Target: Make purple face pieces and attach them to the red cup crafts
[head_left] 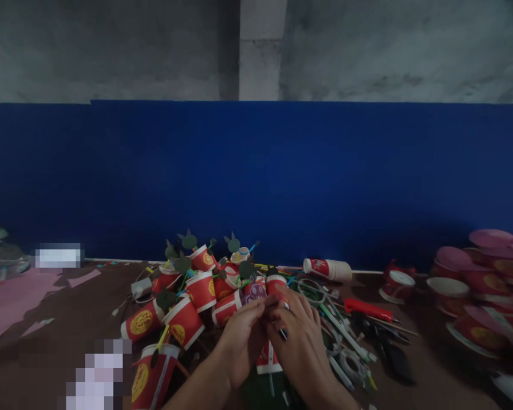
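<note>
My left hand (241,333) and my right hand (299,327) meet at the middle of the table, fingers curled and tips pressed close together. What they pinch is mostly hidden by the fingers. A small dark-tipped thing (283,335) shows beneath my right hand. Just beyond my fingertips is a purple rabbit-face cutout (255,291); I cannot tell whether it is held. Below, between my wrists, part of a red paper cup (269,359) with a white rim is visible. Several red cups (183,323) with yellow emblems lie heaped to the left, some with dark rabbit cutouts (188,240).
Stacked paper cups (328,269) lie on their side at the back. To the right are a red-handled tool (367,309), tangled clear tubing (353,364), and cups with pink discs (453,258). Pink sheets (17,302) lie left. A blue panel (256,182) stands behind the table.
</note>
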Tool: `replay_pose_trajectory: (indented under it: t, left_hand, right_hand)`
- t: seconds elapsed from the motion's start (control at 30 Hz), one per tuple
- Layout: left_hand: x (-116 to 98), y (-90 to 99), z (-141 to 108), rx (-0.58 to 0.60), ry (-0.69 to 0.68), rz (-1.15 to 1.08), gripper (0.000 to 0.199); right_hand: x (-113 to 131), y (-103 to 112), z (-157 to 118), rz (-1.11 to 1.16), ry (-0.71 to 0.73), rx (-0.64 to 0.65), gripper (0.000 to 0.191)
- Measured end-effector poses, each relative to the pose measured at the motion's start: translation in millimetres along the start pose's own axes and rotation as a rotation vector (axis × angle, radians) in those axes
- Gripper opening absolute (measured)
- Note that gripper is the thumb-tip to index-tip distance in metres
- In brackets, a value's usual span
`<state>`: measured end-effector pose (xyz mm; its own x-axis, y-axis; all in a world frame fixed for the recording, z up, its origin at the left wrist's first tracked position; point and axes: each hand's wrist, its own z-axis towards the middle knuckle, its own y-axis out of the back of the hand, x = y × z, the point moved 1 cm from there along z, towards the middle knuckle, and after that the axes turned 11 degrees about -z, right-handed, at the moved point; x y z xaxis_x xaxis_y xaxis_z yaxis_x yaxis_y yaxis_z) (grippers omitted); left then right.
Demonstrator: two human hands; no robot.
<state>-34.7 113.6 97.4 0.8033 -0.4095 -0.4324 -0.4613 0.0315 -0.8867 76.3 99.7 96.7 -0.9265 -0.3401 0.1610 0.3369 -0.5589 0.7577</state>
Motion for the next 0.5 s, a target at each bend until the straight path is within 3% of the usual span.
replay_pose_trajectory:
  t: [0.33, 0.4, 0.5]
  left_hand:
    - [-5.4, 1.6, -5.3, 0.076, 0.057, 0.119, 0.032]
    - [-8.5, 1.2, -5.6, 0.065, 0.003, 0.248, 0.034]
    - [-16.5, 1.1, -4.7, -0.014, -0.214, 0.630, 0.021]
  right_hand:
    - [-7.2, -5.1, 6.3, 0.359, -0.062, 0.153, 0.020]
    - [-8.3, -2.8, 7.2, 0.391, -0.046, 0.151, 0.022]
    - [-9.2, 3.5, 9.2, 0.421, -0.030, 0.142, 0.019]
